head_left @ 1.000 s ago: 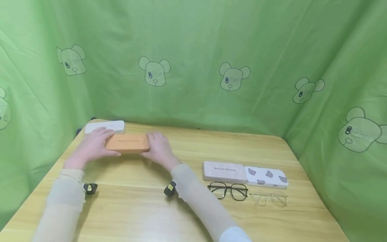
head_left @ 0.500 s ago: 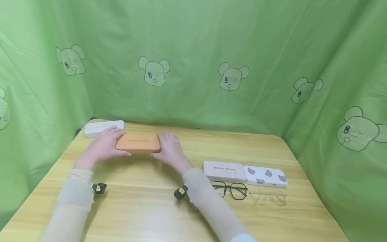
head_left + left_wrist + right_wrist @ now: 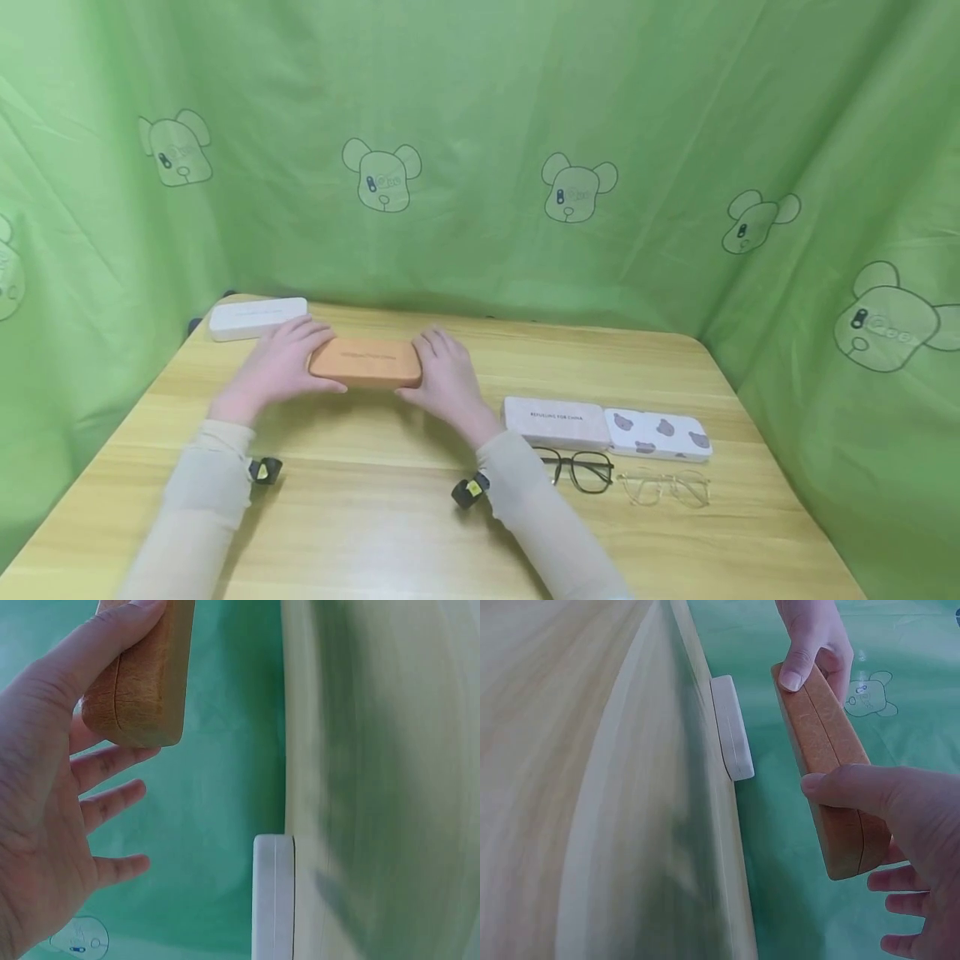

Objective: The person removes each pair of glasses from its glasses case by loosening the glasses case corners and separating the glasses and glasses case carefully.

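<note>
An orange-brown glasses case [image 3: 366, 363], closed, is held above the table between both hands. My left hand [image 3: 281, 365] grips its left end, thumb along the near side and fingers behind. At the opposite end my right hand [image 3: 450, 377] pinches the case the same way. The right wrist view shows the seam of the case [image 3: 829, 742] running along its side, with a thumb of each hand on it. In the left wrist view the case [image 3: 142, 690] hangs clear of the tabletop, the lower fingers of that hand spread away from it.
A white glasses case [image 3: 258, 318] lies at the table's back left corner. To the right sit a pale pink case [image 3: 557, 423] and a bear-print case [image 3: 660, 435], side by side. Black-framed glasses [image 3: 591, 472] and clear-framed glasses [image 3: 666, 488] lie before them; the right forearm partly overlaps the black pair.
Both hands have carried the orange-brown glasses case to the right, away from the white case, which is now less covered. The right forearm has come over part of the black-framed glasses.
</note>
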`<action>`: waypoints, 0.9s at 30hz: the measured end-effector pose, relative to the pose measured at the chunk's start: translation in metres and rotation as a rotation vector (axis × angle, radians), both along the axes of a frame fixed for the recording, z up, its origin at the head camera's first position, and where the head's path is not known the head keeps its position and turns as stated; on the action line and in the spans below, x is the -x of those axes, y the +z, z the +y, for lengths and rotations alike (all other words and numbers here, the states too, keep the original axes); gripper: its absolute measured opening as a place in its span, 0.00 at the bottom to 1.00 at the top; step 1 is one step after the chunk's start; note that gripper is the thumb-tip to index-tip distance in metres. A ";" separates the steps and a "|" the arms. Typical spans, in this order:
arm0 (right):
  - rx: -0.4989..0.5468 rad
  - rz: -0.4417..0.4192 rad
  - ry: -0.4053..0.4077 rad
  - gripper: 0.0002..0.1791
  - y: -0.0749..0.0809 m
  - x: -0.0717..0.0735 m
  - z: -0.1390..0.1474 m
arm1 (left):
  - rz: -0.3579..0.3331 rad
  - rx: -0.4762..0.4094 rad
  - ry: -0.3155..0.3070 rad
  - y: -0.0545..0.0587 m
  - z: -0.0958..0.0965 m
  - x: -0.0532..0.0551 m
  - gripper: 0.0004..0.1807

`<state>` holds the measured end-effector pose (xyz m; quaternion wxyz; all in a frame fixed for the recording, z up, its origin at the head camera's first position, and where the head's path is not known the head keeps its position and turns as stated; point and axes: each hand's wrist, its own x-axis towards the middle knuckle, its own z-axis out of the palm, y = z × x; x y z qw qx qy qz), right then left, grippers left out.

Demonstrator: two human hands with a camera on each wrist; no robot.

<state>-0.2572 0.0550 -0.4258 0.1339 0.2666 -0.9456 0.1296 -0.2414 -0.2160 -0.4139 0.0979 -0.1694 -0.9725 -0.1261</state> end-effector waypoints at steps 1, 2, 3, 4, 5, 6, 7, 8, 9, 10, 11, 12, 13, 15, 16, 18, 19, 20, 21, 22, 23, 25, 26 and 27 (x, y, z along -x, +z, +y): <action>-0.005 -0.002 -0.005 0.48 -0.001 -0.001 0.002 | -0.002 0.003 -0.004 0.000 0.002 0.000 0.51; -0.016 -0.001 -0.012 0.49 -0.001 -0.002 0.004 | -0.003 0.008 -0.009 -0.001 0.004 0.000 0.51; -0.020 -0.002 -0.016 0.49 -0.002 -0.002 0.005 | -0.002 0.012 -0.014 -0.002 0.005 0.000 0.51; -0.024 -0.001 -0.019 0.49 -0.002 -0.003 0.007 | -0.003 0.016 -0.017 -0.003 0.007 0.000 0.51; -0.027 0.002 -0.022 0.49 -0.003 -0.004 0.009 | -0.004 0.018 -0.020 -0.005 0.009 0.000 0.51; -0.026 0.002 -0.023 0.49 -0.004 -0.004 0.010 | -0.005 0.021 -0.022 -0.005 0.010 0.000 0.51; -0.031 0.000 -0.029 0.50 -0.004 -0.005 0.012 | -0.004 0.022 -0.025 -0.006 0.012 -0.001 0.51; -0.032 -0.002 -0.032 0.49 -0.005 -0.006 0.013 | -0.002 0.024 -0.029 -0.007 0.014 -0.001 0.51; -0.026 -0.008 -0.034 0.49 -0.005 -0.007 0.015 | -0.001 0.024 -0.029 -0.007 0.016 -0.001 0.51; -0.021 -0.014 -0.034 0.49 -0.005 -0.009 0.017 | -0.001 0.027 -0.028 -0.007 0.019 -0.002 0.51; -0.016 -0.019 -0.035 0.49 -0.005 -0.010 0.019 | -0.001 0.026 -0.027 -0.007 0.021 -0.002 0.52; -0.014 -0.022 -0.036 0.49 -0.005 -0.011 0.021 | 0.001 0.027 -0.026 -0.008 0.024 -0.002 0.51; -0.013 -0.022 -0.038 0.48 -0.004 -0.012 0.022 | 0.003 0.029 -0.026 -0.009 0.026 -0.003 0.51; -0.011 -0.019 -0.041 0.48 -0.005 -0.013 0.026 | -0.001 0.025 -0.021 -0.010 0.031 -0.003 0.51; -0.013 -0.015 -0.044 0.48 -0.005 -0.014 0.029 | -0.002 0.023 -0.018 -0.010 0.033 -0.003 0.51; -0.021 0.000 -0.051 0.48 -0.006 -0.015 0.033 | -0.007 0.014 -0.018 -0.012 0.037 -0.003 0.51; -0.022 0.002 -0.053 0.48 -0.006 -0.015 0.035 | -0.011 0.010 -0.017 -0.012 0.039 -0.003 0.52; -0.023 0.005 -0.055 0.48 -0.006 -0.016 0.037 | -0.016 0.006 -0.017 -0.013 0.042 -0.003 0.52; -0.023 0.007 -0.055 0.48 -0.007 -0.016 0.039 | -0.019 0.005 -0.016 -0.014 0.044 -0.003 0.52; -0.021 0.006 -0.055 0.48 -0.007 -0.017 0.041 | -0.022 0.006 -0.015 -0.014 0.046 -0.003 0.52; -0.025 0.008 -0.055 0.48 -0.007 -0.017 0.043 | -0.025 0.009 -0.015 -0.015 0.048 -0.004 0.52; -0.029 0.005 -0.057 0.48 -0.008 -0.018 0.047 | -0.037 0.017 -0.014 -0.016 0.051 -0.004 0.52; -0.031 0.005 -0.058 0.48 -0.009 -0.019 0.049 | -0.041 0.023 -0.014 -0.017 0.053 -0.004 0.52; -0.032 0.002 -0.057 0.48 -0.009 -0.019 0.050 | -0.047 0.026 -0.013 -0.017 0.055 -0.004 0.52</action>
